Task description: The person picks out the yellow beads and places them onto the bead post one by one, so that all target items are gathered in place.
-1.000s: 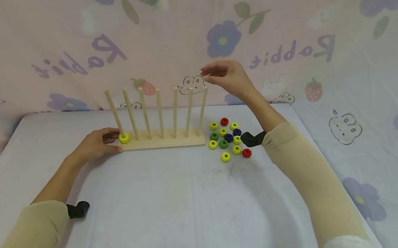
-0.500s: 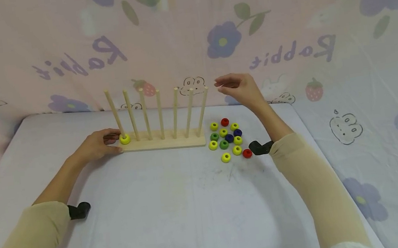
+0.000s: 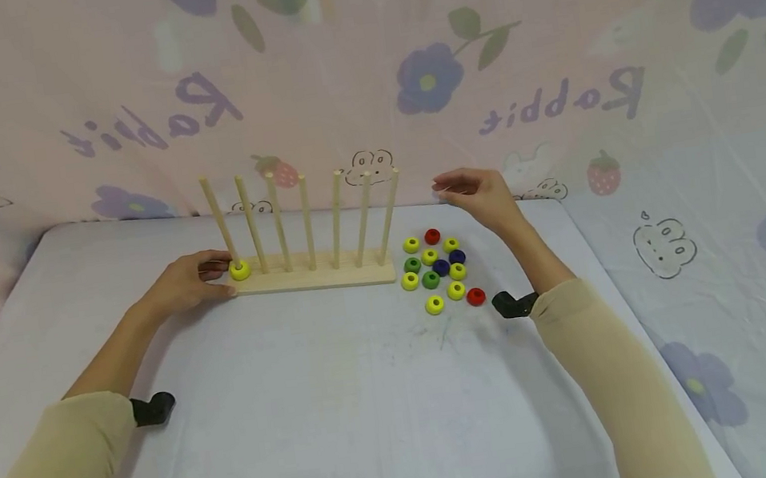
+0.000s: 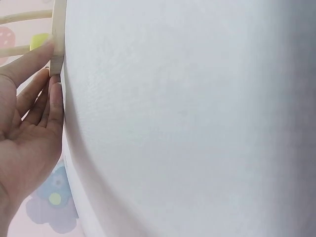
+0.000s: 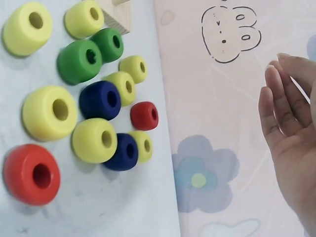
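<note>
My left hand (image 3: 184,283) pinches the left end of a pale wooden stand with seven round pegs (image 3: 308,280), thumb at the front edge and fingers behind. Close to those fingers, one rounded yellow bead (image 3: 239,271) sits at the foot of the stand's leftmost peg. My right hand (image 3: 482,194) is in the air to the right of the stand, around nothing, fingers loosely bent and thumb slightly apart from them. Below it, just beside the stand's right end, lie thirteen loose round beads with holes (image 3: 431,257): seven yellow, two green, two dark blue, two red. The stand rests on a white-covered table (image 3: 304,411); behind it hangs a pink cloth printed with rabbits and flowers (image 3: 330,60).
</note>
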A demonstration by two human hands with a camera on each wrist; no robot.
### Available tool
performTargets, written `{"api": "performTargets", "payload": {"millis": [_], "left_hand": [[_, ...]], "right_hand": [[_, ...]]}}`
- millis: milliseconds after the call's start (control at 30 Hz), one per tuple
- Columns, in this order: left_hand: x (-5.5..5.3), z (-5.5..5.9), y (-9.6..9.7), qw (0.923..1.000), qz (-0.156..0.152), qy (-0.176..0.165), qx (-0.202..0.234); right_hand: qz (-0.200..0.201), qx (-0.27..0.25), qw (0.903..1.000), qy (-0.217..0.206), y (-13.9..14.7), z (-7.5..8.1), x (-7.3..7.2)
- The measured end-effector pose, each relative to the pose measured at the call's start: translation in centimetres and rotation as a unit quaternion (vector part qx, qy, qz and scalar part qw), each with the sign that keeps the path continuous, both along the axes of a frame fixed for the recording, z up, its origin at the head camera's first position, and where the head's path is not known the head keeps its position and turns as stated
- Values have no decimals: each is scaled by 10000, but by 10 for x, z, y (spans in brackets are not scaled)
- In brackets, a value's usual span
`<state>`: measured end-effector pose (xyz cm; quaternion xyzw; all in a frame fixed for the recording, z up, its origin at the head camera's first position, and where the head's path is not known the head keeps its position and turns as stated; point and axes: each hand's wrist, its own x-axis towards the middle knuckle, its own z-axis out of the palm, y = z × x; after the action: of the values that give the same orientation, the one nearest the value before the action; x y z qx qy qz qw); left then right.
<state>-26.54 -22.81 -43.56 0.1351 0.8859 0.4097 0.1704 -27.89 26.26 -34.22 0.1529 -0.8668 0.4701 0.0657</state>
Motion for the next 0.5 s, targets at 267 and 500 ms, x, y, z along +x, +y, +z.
{"api": "performTargets", "payload": {"millis": [267, 500], "left_hand": [[1, 1, 1, 10000, -8, 42, 67], [0, -1, -1, 9999, -42, 50, 76]], "right_hand": [[-98, 277, 9996, -41, 3, -4, 19], [-115, 282, 9995, -128, 21, -47, 10]]}}
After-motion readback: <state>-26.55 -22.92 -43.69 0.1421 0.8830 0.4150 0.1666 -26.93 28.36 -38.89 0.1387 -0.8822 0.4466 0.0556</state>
